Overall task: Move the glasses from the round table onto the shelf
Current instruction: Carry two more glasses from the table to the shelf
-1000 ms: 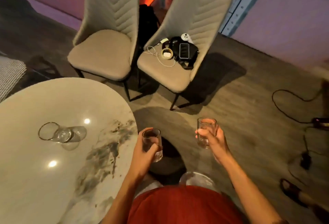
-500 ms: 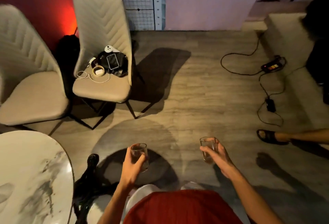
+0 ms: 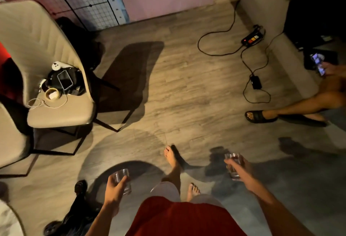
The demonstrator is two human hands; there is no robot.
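Observation:
My left hand (image 3: 114,189) is wrapped around a clear drinking glass (image 3: 122,178), held upright over the wooden floor. My right hand (image 3: 240,170) grips a second clear glass (image 3: 232,162), also upright, farther right. Only a sliver of the round marble table (image 3: 8,220) shows at the bottom left corner. The glass that lay on the table is out of view. No shelf is visible in this frame.
A beige chair (image 3: 56,112) with a phone, cable and small items stands at left, another chair edge beside it. A power strip (image 3: 251,39) and cables trail across the floor at right. Another person's sandalled foot (image 3: 259,116) and legs reach in from the right.
The view has swung right, away from the table. Both hands keep their glasses and have spread farther apart. My bare foot has stepped forward, and the seated person at right has come into view.

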